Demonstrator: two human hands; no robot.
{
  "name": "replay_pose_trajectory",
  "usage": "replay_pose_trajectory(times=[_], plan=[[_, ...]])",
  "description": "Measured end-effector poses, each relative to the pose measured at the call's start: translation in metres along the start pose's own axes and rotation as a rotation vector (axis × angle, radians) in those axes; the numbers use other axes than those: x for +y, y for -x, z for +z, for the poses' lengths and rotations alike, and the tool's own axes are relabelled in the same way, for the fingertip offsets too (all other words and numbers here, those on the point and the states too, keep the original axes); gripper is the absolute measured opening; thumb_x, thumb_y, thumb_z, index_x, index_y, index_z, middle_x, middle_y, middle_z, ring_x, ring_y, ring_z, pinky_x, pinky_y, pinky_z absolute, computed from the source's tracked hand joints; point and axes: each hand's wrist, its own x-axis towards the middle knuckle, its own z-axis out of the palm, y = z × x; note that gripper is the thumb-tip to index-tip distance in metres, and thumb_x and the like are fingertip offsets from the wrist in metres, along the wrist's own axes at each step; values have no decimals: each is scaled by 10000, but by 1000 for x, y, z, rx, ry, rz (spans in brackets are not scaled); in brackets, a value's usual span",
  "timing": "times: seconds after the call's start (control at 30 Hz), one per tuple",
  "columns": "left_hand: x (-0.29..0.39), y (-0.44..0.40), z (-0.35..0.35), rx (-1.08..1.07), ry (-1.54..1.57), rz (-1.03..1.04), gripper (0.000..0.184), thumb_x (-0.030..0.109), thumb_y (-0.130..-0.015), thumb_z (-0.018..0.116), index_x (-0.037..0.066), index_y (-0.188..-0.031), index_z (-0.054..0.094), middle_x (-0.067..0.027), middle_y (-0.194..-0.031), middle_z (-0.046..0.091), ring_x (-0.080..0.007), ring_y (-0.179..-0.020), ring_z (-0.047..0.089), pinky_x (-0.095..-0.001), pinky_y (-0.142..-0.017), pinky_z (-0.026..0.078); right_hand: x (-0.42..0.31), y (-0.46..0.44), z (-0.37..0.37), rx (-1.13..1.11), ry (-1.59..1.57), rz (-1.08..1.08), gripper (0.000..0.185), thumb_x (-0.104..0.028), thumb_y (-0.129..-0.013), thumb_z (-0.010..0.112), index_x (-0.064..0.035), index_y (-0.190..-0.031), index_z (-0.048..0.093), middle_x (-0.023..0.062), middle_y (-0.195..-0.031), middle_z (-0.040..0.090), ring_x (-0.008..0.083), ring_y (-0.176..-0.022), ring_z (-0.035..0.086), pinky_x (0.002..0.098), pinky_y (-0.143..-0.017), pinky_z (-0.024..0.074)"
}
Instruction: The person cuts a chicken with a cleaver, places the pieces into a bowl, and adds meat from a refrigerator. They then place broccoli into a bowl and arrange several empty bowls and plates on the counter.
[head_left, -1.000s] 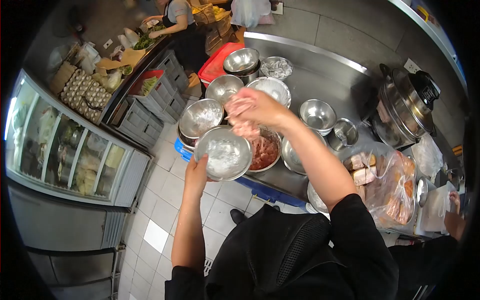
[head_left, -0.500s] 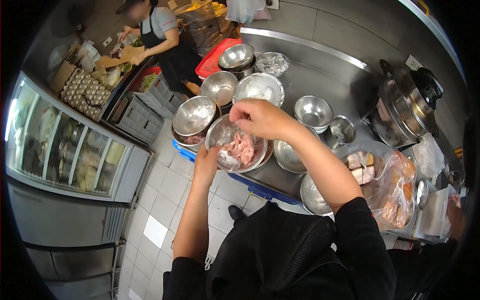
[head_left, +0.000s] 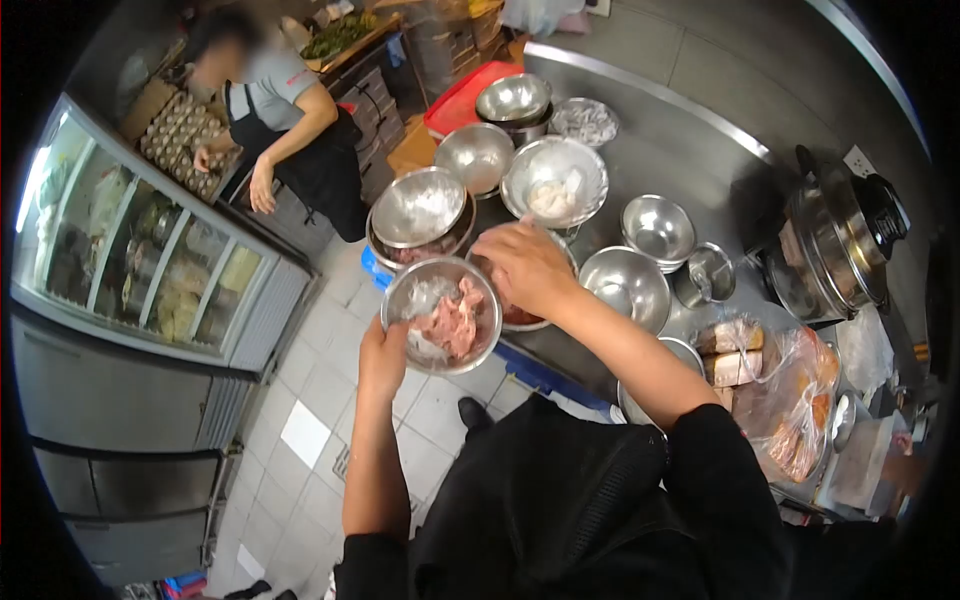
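My left hand (head_left: 383,362) grips the rim of a small steel bowl (head_left: 489,325), its fingers out of sight underneath. Pale pink raw meat pieces (head_left: 452,322) and some white powder or paste lie in this bowl, which is tilted toward me. Just beyond it, my right hand (head_left: 527,268) reaches down over another steel bowl (head_left: 571,258) with reddish meat inside. The fingers of that hand bend downward and are partly hidden, so whether they hold anything does not show. Beyond it stands a larger bowl (head_left: 582,207) with a whitish lump in it.
Several steel bowls stand on the steel counter (head_left: 672,130), one with white powder (head_left: 418,208). Bagged meat (head_left: 800,400) lies at the right, near a large pot (head_left: 835,240). A person in an apron (head_left: 290,120) stands at the left, by a glass-door fridge (head_left: 140,260).
The bowl in my left hand has come toward me, off the bowl with reddish meat. My right hand has moved from above the held bowl into that area. The other person has turned.
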Motion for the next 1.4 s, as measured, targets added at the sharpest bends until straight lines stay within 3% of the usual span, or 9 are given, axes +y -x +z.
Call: replay_pose_trajectory(times=[0.1,0.27,0.43,0.5,0.6,0.7,0.97,1.1,1.4], plan=[[-1,4,-3,-21,-91,18,330,156,-858,492,-52,-1102,570,-152,-973,648,-204,-886,595,-308,-784,453,-28,7,5,-251,103,-122,235,-114,-728,587,-88,-949,659,53,-918,576,268,-899,539,412,-789,430],[13,-4,14,-89,-151,48,325,148,-845,478,-42,-1091,573,-190,-958,649,-246,-904,611,-330,-805,448,-10,0,-5,-189,143,-101,189,-106,-727,597,-94,-908,651,73,-811,531,254,-830,530,378,-706,436],[21,7,13,-118,-26,-136,313,133,-836,488,-43,-1071,596,-103,-914,647,-160,-826,577,-280,-739,452,-12,-10,-53,366,-262,166,174,-85,-713,602,-95,-886,620,91,-832,549,289,-809,552,393,-701,461],[8,15,5,-144,-8,-114,315,125,-836,496,-43,-1084,591,-71,-921,637,-129,-823,557,-258,-729,448,24,15,-18,223,-64,-64,223,-71,-726,587,-85,-947,613,99,-859,558,298,-830,561,403,-712,469],[5,23,-7,-38,4,-82,296,109,-837,510,-45,-1076,592,-70,-935,635,-121,-843,554,-248,-751,439,30,6,-27,35,106,145,262,-83,-719,597,-51,-979,604,135,-892,579,319,-857,578,428,-711,477],[14,32,-28,1,84,-145,300,115,-839,522,-44,-1085,588,-73,-948,635,-116,-848,553,-243,-758,434,58,-50,-41,167,158,185,286,-127,-729,605,-46,-1002,618,133,-857,595,318,-854,593,426,-722,478],[7,7,-81,269,513,-143,282,91,-818,554,-40,-1067,572,-79,-922,626,-149,-804,587,-252,-699,457,162,-159,48,-433,637,500,247,-148,-816,509,-101,-983,685,121,-1035,666,277,-927,645,472,-765,461],[-17,-18,-128,326,625,-136,353,76,-805,536,-55,-1132,542,-134,-1015,616,-204,-898,609,-278,-762,484,189,-171,79,-497,711,744,238,-147,-826,495,-99,-936,701,126,-1042,665,290,-929,651,463,-785,475],[-23,-164,-173,141,535,-76,392,183,-927,505,-20,-1259,455,-122,-1158,559,-190,-997,575,-289,-809,477,149,-232,11,-58,326,794,331,-244,-799,514,-51,-1029,655,200,-1039,639,325,-979,620,418,-837,484]])
